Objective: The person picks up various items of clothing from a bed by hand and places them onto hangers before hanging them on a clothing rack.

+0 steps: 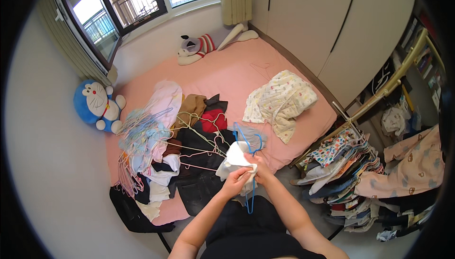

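Both hands are in front of my body, close together on a white garment (240,156). My left hand (236,182) pinches the garment's near edge. My right hand (262,169) grips its right side together with a blue hanger (250,144). The hanger's hook points up and right above my right hand, and one end of it hangs below my hands. Part of the hanger is hidden by the cloth and fingers. Beyond the garment lie a grey cloth (254,137) and several loose hangers (202,150) on dark clothes.
A pink bed (220,74) holds piled clothes (190,131), a bundle of hangers (142,131), a patterned quilted cloth (280,99) and a plush dog (209,43). A blue plush toy (97,106) sits at left. On my right stands a rack of hung clothes (344,166).
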Available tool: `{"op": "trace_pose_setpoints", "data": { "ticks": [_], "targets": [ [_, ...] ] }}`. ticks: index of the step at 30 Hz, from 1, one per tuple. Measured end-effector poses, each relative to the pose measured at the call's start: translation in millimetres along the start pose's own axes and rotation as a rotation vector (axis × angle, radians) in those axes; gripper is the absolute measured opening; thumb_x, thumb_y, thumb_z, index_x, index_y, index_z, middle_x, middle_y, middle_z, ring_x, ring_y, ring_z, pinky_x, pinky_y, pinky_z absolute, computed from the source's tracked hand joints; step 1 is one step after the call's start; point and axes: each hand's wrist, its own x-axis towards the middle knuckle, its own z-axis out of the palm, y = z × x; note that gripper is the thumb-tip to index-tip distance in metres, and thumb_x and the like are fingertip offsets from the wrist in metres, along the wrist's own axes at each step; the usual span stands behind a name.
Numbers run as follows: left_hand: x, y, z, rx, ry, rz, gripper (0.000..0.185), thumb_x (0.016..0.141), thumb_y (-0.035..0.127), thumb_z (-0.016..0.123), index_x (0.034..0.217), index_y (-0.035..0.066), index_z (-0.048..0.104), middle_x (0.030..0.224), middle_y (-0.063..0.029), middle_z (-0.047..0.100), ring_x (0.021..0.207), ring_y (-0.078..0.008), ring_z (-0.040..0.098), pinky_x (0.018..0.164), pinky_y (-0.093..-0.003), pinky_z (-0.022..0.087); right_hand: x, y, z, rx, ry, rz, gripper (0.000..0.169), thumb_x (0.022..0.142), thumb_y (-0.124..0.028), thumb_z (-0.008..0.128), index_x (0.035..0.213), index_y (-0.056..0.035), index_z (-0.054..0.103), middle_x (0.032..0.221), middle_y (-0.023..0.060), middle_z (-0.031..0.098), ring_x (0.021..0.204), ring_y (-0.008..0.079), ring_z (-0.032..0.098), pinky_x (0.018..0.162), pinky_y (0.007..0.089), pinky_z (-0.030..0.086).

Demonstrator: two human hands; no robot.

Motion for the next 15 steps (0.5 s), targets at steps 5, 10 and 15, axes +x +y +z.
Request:
{"op": "trace_pose_setpoints", "data": {
  "ticks": [5, 10, 15],
  "targets": [
    [1, 19, 52, 0.153, -0.121, -0.017, 0.021, 0.088, 0.013, 0.053, 0.103, -0.001, 0.060, 0.093, -0.0033, 0.061, 0.084, -0.0084, 0.053, 0.075, -0.0226, 0.043, -35, -24, -30, -0.059, 0.005, -0.054, 0.017, 0.077, -0.012, 0.067, 0.090, -0.0046, 0.057, 0.079, 0.0049, 0.061, 0.069, 0.0131, 0.060, 0.062, 0.0251, 0.049],
    [-4, -4, 85, -0.154, 0.122, -0.119, 0.025, 0.091, 0.021, 0.049, 0.090, 0.000, 0.063, 0.082, -0.0039, 0.062, 0.072, -0.0073, 0.055, 0.065, -0.0205, 0.044, -88, -36, -60, 0.035, 0.128, -0.206, 0.015, 0.082, -0.014, 0.063, 0.092, -0.0039, 0.058, 0.081, 0.0050, 0.062, 0.071, 0.0117, 0.060, 0.062, 0.0242, 0.049],
    [3, -22, 128, -0.555, 0.293, -0.356, 0.014, 0.089, 0.013, 0.052, 0.089, 0.002, 0.060, 0.085, -0.0067, 0.062, 0.075, -0.0145, 0.061, 0.067, -0.0262, 0.051, -132, -37, -99, -0.045, 0.105, -0.221, 0.015, 0.083, -0.016, 0.062, 0.093, -0.0042, 0.061, 0.077, 0.0018, 0.062, 0.067, 0.0080, 0.059, 0.059, 0.0209, 0.047]
  ]
}}
